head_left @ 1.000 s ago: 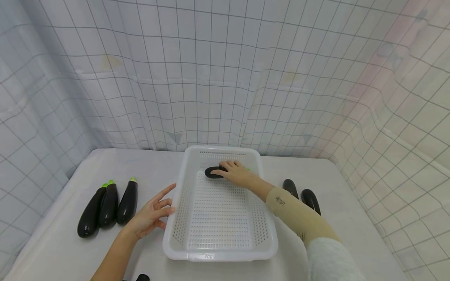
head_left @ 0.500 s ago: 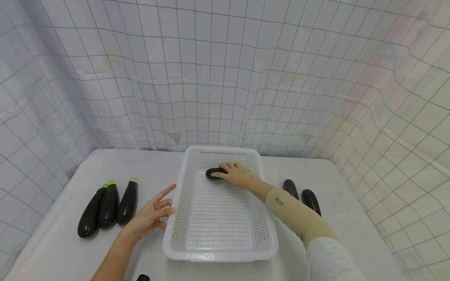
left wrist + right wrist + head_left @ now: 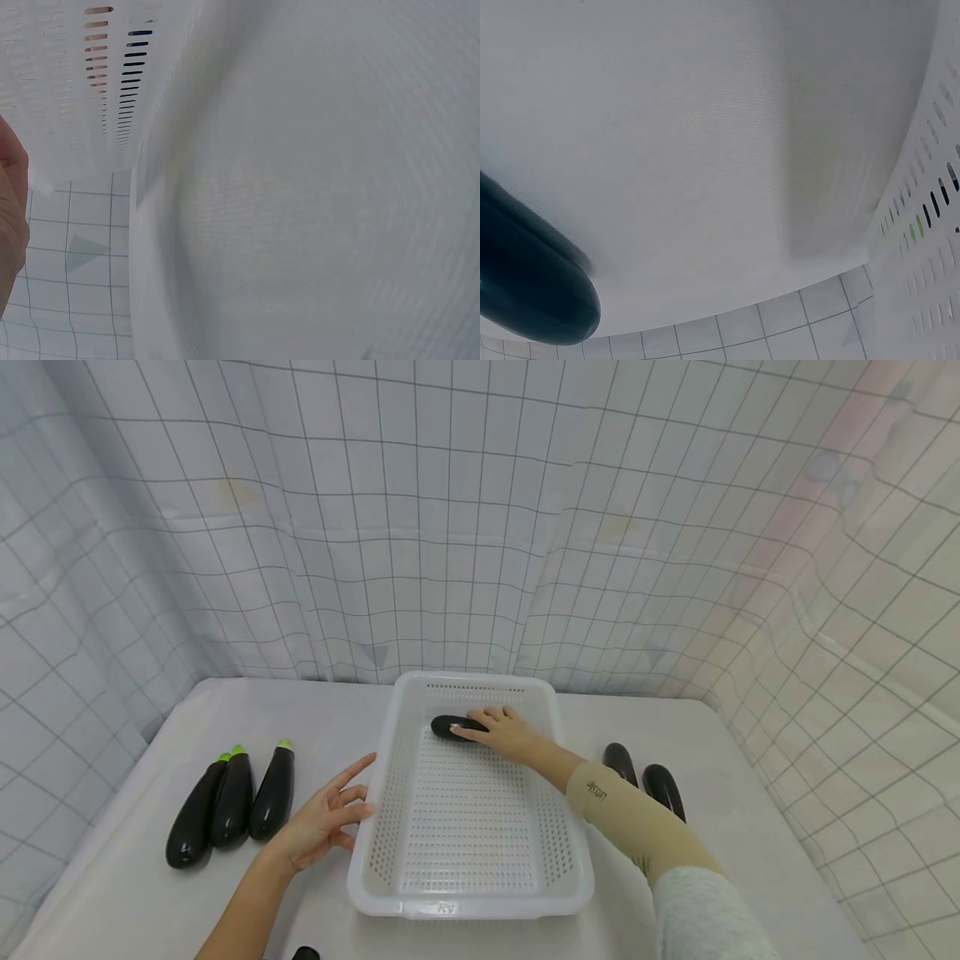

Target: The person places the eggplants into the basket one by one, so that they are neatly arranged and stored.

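A glossy black eggplant (image 3: 447,727) lies far in the white basket (image 3: 470,839), pinched by the right hand (image 3: 508,734); left, three eggplants (image 3: 232,799) lie beyond the spread-fingered left hand (image 3: 321,821).

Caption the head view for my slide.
Right hand grips an eggplant inside a white basket, left hand beside it, other eggplants on either side.

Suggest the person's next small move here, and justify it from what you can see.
Probably loosen the right grip and lift it off the eggplant: that one is inside the white basket, crosswise near its far end, while three other eggplants lie outside to the left.
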The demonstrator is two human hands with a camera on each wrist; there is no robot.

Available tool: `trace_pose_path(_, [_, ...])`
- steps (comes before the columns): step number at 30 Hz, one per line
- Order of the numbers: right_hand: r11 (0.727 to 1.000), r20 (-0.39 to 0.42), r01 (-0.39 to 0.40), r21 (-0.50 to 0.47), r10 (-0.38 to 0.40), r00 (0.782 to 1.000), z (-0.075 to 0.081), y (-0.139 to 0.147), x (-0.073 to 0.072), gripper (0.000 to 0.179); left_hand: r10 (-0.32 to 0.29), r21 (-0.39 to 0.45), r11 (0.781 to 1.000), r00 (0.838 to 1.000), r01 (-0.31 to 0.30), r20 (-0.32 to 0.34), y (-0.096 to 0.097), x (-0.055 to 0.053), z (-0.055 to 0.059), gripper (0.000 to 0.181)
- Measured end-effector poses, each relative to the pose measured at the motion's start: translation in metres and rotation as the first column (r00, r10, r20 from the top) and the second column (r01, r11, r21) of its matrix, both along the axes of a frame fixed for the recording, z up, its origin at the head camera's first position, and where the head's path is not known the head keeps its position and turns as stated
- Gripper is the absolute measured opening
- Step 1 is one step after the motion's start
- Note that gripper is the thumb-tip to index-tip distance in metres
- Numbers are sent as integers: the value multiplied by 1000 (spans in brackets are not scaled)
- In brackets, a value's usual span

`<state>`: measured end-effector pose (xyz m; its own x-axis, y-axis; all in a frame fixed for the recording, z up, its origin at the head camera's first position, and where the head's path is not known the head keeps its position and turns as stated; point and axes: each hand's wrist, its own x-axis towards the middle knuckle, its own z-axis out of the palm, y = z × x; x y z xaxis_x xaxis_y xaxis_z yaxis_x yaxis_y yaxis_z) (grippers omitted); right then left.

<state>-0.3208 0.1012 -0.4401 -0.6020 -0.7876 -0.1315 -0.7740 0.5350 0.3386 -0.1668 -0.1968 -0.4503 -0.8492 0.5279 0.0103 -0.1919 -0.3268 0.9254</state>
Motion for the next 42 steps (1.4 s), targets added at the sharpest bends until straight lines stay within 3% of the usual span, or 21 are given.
trace_pose_path(5, [1000, -35, -2, -6, 1, 999, 1, 0, 0, 66, -2, 3, 1000, 1000, 2, -4, 0, 0, 1, 76])
trace_pose_path(11, [999, -133, -35, 3, 35, 991, 6, 2, -1, 63, -3, 2, 1000, 1000, 3, -7, 1, 1, 1, 76])
trace_pose_path(17, [985, -173, -90, -145, 64, 983, 19, 9, 0, 58, 0, 1, 1000, 1000, 0, -9, 1, 1, 1, 76])
trace_pose_path(22, [953, -155, -83, -293, 38, 987, 34, 22, 4, 59, -1, -3, 1000, 1000, 1, -13, 1, 1, 1, 75])
trace_pose_path(28, [882, -101, -8, -472, -45, 994, 48, 44, 16, 59, 4, -12, 1000, 1000, -5, -8, 1, 1, 2, 75])
trace_pose_path(31, [832, -55, 53, -553, -101, 993, 51, 57, 22, 59, 12, -27, 1000, 1000, -12, -6, 2, 1, 1, 75])
trace_pose_path(39, [685, 78, 174, -708, -170, 982, 49, 90, 36, 62, 23, -39, 999, 1000, -23, -12, 1, 1, 0, 74])
trace_pose_path(42, [620, 75, 159, -768, -160, 984, 46, 105, 41, 63, 17, -31, 999, 1000, -18, -16, 2, 0, 0, 74])
